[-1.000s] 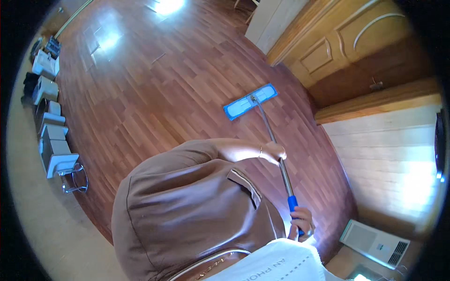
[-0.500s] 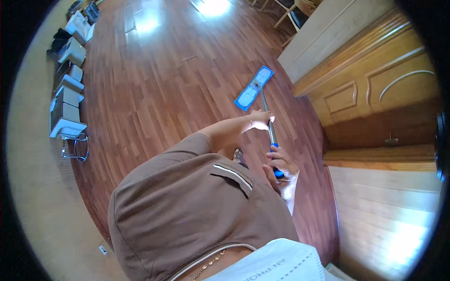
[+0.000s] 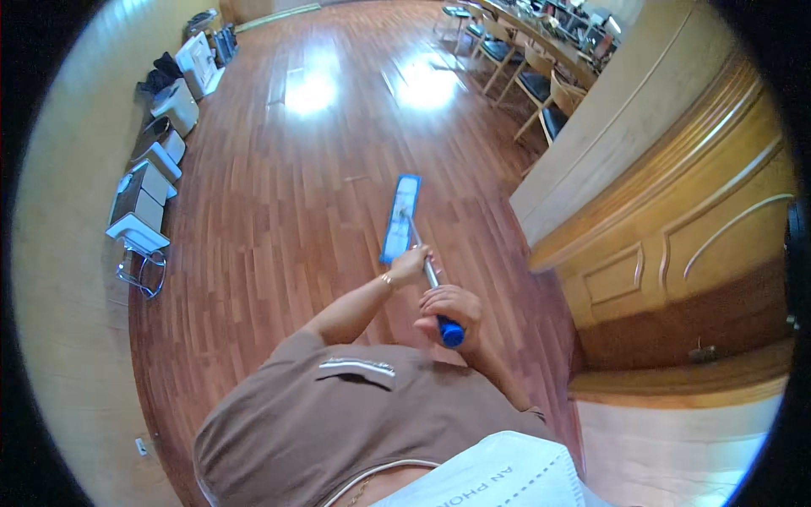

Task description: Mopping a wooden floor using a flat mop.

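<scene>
While white units (image 3: 138,234) line the left wall (image 3: 76,296), a blue-edged flat mop (image 3: 397,235) lies with its head on the wood-plank floor (image 3: 270,237) ahead of the person. The left hand (image 3: 411,266), bracelet (image 3: 386,280) at its wrist, is wrapped around the metal shaft (image 3: 432,274); the right hand (image 3: 456,307), nearer the body, curls about the blue grip (image 3: 451,332). Farther right, chairs (image 3: 534,86) stand along a long table; a panelled door (image 3: 655,270) lies rightmost.

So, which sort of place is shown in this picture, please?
Perhaps an office or shared workroom: chairs stand along a long, cluttered table on a wood-plank floor, with a panelled wooden door at the right.
</scene>
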Motion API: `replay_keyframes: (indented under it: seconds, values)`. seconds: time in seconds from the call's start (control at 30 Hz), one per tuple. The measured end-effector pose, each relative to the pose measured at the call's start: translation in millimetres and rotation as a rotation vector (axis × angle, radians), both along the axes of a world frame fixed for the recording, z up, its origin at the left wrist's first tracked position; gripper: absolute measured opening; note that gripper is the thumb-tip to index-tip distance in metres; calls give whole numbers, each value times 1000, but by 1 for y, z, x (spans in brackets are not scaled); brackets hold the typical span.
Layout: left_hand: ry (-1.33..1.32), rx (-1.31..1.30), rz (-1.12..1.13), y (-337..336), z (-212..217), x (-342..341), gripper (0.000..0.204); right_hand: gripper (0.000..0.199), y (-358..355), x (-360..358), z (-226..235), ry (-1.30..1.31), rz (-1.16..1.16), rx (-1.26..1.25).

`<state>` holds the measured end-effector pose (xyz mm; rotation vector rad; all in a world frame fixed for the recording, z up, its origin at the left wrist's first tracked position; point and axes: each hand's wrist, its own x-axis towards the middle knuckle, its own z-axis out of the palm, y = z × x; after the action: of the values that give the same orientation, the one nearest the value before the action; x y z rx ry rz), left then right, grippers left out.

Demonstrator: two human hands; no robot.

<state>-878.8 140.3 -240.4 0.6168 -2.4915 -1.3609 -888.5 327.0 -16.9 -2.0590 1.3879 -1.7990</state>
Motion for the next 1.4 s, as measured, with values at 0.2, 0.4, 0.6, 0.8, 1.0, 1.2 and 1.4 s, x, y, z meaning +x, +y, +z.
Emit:
replay_keyframes:
  seconds: [0.2, 0.4, 0.6, 0.8, 1.0, 1.2, 1.4]
  values:
    - [-159, 9, 240, 3, 99, 82, 41, 33, -47, 12, 28, 121, 290, -156]
    - [714, 662, 422, 47, 252, 187, 43, 32, -108, -3, -28, 3, 166, 37]
    - [633, -247, 304, 100, 329, 200, 55, 35, -163, -13, -88, 64, 172, 111]
    - [322, -682, 300, 99, 323, 194, 30, 29, -202, -50, -199, 134, 308, 434]
    - [330, -851, 350, 92, 315, 195, 9, 28, -215, -44, -215, 225, 148, 449]
    - [417, -891, 397, 85, 313, 212, 5, 32, -184, -20, -201, 167, -30, 497]
    - [580, -713, 282, 72, 319, 249, 17, 28, -139, 9, -185, 199, -205, 423]
